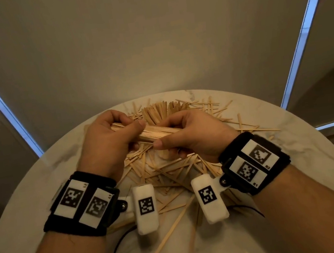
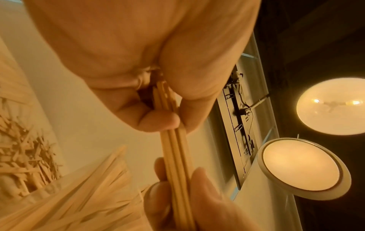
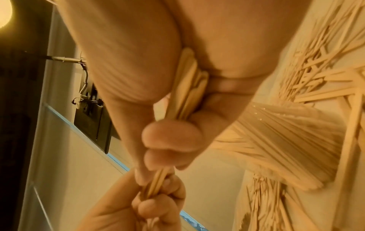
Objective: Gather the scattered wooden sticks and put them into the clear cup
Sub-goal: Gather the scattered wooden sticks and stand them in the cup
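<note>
A bundle of thin wooden sticks (image 1: 152, 134) lies level between my two hands above the table. My left hand (image 1: 110, 135) grips its left end and my right hand (image 1: 185, 136) grips its right end; both wrist views show the bundle (image 2: 175, 150) (image 3: 183, 96) pinched between thumb and curled fingers. Behind the hands stands the clear cup (image 1: 159, 111), packed with upright sticks that fan out at the top. Many loose sticks (image 1: 168, 169) lie scattered across the table beneath and around the hands.
The round white marble table (image 1: 42, 200) has its far edge just behind the cup. Sticks spread to the right (image 1: 249, 126) and toward the near edge (image 1: 173, 228). A thin black cable (image 1: 115, 250) trails over the near side. Blinds fill the background.
</note>
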Demonstrator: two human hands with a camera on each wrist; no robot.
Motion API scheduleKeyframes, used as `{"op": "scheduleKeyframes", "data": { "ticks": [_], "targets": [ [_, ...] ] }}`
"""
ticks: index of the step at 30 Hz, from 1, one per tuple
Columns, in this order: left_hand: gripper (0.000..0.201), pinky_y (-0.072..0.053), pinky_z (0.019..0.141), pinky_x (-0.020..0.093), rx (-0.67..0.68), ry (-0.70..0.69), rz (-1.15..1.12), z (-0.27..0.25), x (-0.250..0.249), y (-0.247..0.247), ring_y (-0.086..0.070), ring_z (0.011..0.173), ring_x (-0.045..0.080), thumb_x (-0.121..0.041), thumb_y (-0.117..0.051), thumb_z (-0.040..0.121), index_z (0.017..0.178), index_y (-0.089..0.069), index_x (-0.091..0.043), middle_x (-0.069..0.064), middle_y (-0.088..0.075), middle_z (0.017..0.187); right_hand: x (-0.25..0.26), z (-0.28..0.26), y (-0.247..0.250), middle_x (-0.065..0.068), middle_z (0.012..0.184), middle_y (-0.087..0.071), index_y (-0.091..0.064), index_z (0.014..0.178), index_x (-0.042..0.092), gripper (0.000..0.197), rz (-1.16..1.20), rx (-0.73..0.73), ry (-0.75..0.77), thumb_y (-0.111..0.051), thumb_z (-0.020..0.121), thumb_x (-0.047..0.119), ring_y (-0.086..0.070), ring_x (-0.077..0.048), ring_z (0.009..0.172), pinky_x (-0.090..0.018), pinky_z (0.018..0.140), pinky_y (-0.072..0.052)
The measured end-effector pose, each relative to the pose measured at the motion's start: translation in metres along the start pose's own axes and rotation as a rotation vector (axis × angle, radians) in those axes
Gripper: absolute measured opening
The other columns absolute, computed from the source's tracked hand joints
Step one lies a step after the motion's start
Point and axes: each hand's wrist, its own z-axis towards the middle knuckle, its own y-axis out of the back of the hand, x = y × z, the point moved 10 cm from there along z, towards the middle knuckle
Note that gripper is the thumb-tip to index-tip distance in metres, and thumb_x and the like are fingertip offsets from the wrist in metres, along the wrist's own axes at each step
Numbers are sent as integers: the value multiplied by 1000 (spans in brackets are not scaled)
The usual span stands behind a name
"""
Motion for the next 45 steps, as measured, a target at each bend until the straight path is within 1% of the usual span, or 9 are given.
{"op": "scheduleKeyframes", "data": {
  "ticks": [6, 9, 16, 24, 26, 30, 36, 41, 45],
  "targets": [
    [22, -39, 40, 24, 76, 66, 150, -4, 8, -11, -55, 49, 11, -34, -82, 85, 88, -67, -18, -1, -68, 67, 3, 0, 6, -5, 71, -69, -77, 86, 10, 26, -75, -62, 42, -94, 72, 24, -60, -11, 52, -21, 43, -45],
    [25, -31, 38, 22, 92, 91, 46, -2, 10, -13, -39, 41, 9, -26, -81, 86, 84, -60, -12, -3, -53, 55, 8, -2, 12, -2, 77, -74, -76, 89, 15, 28, -19, -124, 80, -95, 70, 23, -65, -13, 57, -25, 48, -51],
    [22, -51, 49, 28, 29, -1, -8, -3, -1, -10, -56, 53, 16, -36, -81, 85, 88, -68, -18, 2, -64, 65, 28, -7, 27, -2, 83, -75, -72, 93, 15, 21, 85, -348, 278, -77, 91, 35, -68, -17, 66, -28, 55, -53],
    [29, -37, 39, 22, 84, 128, -176, -6, 5, -23, -47, 50, 10, -49, -72, 85, 90, -75, -21, -2, -62, 68, 38, -10, 34, -9, 66, -66, -68, 80, 16, 24, 20, -357, 369, -81, 87, 35, -59, -18, 53, -29, 48, -49],
    [34, -36, 38, 22, 64, 104, -129, -5, 6, -21, -46, 49, 11, -43, -76, 87, 103, -70, -13, -2, -64, 70, 42, -10, 29, -14, 72, -68, -71, 80, 17, 23, -2, -304, 394, -82, 84, 36, -60, -20, 55, -30, 49, -50],
    [18, -38, 40, 24, 11, 10, -77, -5, -5, -18, -45, 48, 13, -23, -76, 92, 83, -64, -15, 1, -57, 64, 39, -9, 39, -4, 73, -68, -71, 83, 16, 17, 91, -368, 392, -80, 89, 30, -60, -16, 57, -26, 50, -50],
    [21, -45, 46, 25, 109, -32, 37, -2, -23, -39, -54, 56, 11, -39, -67, 97, 101, -70, -18, -6, -63, 71, 47, 1, 44, -3, 72, -65, -59, 90, 15, 30, 223, -455, 343, -83, 86, 32, -59, -18, 55, -29, 47, -49],
    [43, -48, 61, 39, 163, 36, 257, 12, -17, -41, -57, 68, 20, -63, -53, 93, 94, -71, -24, 13, -69, 87, 75, -1, 65, -3, 59, -65, -57, 79, 15, 36, -37, -587, 355, -87, 82, 34, -62, -21, 48, -31, 47, -53],
    [26, -50, 68, 37, 119, 76, 469, 19, -5, -32, -61, 73, 17, -45, -56, 100, 98, -71, -24, 6, -73, 101, 107, -5, 87, 3, 68, -66, -57, 76, 21, 30, -474, -760, 375, -83, 85, 36, -67, -16, 62, -32, 55, -56]
  ]
}}
